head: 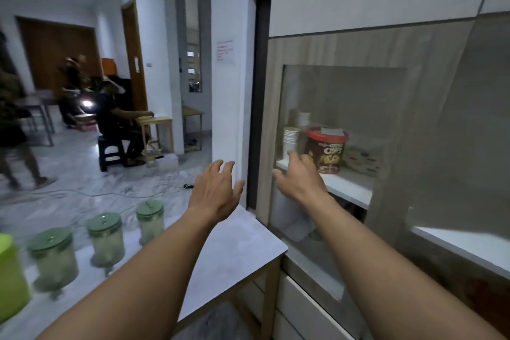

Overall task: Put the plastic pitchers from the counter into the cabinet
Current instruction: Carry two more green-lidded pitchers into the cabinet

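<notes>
Both my hands are up and empty at the cabinet; nothing carried yet.

My right hand (299, 176) is spread wide at the glass door (342, 130) of the cabinet (392, 44), fingers near its left edge; I can't tell if it touches. My left hand (218, 188) hangs open over the counter (234, 246) corner, holding nothing. The lime pitcher (9, 273) sits far left on the counter, cut off by the frame edge, well apart from both hands, with three green-lidded jars (106, 240) standing between. Risks as I judge them: the shelf (345, 185) already holds paper cups (291, 141) and a red-lidded tub (327, 150), so a pitcher pushed in could knock them over. Reaching back left, my forearm could sweep a jar off the counter.
</notes>
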Demonstrator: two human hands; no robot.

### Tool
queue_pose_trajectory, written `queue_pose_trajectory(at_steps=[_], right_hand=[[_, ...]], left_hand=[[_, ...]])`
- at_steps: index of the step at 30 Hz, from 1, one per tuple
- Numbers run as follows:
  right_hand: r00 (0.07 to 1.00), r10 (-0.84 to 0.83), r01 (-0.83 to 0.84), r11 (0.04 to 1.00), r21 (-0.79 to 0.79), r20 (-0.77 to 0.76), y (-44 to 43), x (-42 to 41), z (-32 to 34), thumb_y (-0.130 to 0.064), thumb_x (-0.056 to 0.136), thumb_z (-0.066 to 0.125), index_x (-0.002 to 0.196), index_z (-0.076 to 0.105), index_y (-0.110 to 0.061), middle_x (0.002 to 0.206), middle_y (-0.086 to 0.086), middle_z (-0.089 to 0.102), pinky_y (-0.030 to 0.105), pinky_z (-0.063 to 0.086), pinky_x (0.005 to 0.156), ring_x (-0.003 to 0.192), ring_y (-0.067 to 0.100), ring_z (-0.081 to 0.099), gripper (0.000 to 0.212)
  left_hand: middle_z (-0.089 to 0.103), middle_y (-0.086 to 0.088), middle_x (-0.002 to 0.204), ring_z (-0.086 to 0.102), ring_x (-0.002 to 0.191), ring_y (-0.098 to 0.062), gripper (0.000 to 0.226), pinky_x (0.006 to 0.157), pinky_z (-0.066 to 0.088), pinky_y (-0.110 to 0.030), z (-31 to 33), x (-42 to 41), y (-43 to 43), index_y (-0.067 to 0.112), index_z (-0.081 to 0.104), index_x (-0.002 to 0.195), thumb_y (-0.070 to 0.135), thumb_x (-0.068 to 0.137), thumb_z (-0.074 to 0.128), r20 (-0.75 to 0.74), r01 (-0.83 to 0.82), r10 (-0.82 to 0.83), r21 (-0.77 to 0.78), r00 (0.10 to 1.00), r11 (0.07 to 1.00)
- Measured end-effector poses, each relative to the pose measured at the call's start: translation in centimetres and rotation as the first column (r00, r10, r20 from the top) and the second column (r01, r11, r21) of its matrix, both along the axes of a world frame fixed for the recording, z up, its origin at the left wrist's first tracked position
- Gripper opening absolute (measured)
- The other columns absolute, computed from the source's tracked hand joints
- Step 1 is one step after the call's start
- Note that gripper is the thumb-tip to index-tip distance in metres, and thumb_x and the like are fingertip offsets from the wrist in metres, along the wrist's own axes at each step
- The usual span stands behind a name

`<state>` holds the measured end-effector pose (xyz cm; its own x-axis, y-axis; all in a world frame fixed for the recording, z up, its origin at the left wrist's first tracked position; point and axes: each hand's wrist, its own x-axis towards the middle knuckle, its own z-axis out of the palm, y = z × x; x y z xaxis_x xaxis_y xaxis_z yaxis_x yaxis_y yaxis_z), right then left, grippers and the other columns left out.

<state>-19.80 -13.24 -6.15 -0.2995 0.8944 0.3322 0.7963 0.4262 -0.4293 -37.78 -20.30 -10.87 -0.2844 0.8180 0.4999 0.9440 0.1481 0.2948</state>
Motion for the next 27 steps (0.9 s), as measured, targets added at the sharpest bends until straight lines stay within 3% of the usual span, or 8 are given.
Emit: queue_pose_trajectory(at_steps=[12, 22, 27], right_hand=[[0.935, 0.351, -0.347, 0.935, -0.078, 0.052, 5.4, -19.6, -8.6, -0.040, 0.098, 0.047, 0.146, 0.035, -0.013, 0.144, 0.014, 0.042, 0.050, 0.044, 0.100, 0.132, 0.035, 0.041, 0.056], [0.817, 0.564, -0.543, 0.823, -0.168, 0.120, 8.8, -34.0, -17.7, -0.037, 0.098, 0.049, 0.146, 0.034, -0.014, 0.144, 0.014, 0.042, 0.048, 0.043, 0.098, 0.131, 0.037, 0.042, 0.055], [0.790, 0.611, -0.583, 0.773, -0.252, 0.046, 9.8, -39.6, -22.6, -0.038, 0.097, 0.051, 0.143, 0.037, -0.014, 0.140, 0.014, 0.045, 0.047, 0.047, 0.095, 0.126, 0.035, 0.046, 0.054]], left_hand=[[0.041, -0.011, 0.148, 0.038, 0.135, -0.031, 0.059, 0.107, 0.037, -0.045, -8.0, -15.1, -0.8, 0.015, 0.038, 0.147, 0.045, 0.097, 0.047, 0.107, -0.349, 0.355, -0.074, 0.929, 0.934], [0.046, -0.008, 0.136, 0.043, 0.124, -0.030, 0.046, 0.097, 0.042, -0.045, -15.9, -25.5, -0.1, 0.016, 0.047, 0.135, 0.039, 0.095, 0.051, 0.198, -0.566, 0.585, -0.146, 0.787, 0.811], [0.046, -0.011, 0.136, 0.044, 0.122, -0.032, 0.052, 0.099, 0.040, -0.044, -20.0, -29.8, 0.7, 0.011, 0.043, 0.137, 0.036, 0.093, 0.054, 0.270, -0.654, 0.677, -0.182, 0.685, 0.734]])
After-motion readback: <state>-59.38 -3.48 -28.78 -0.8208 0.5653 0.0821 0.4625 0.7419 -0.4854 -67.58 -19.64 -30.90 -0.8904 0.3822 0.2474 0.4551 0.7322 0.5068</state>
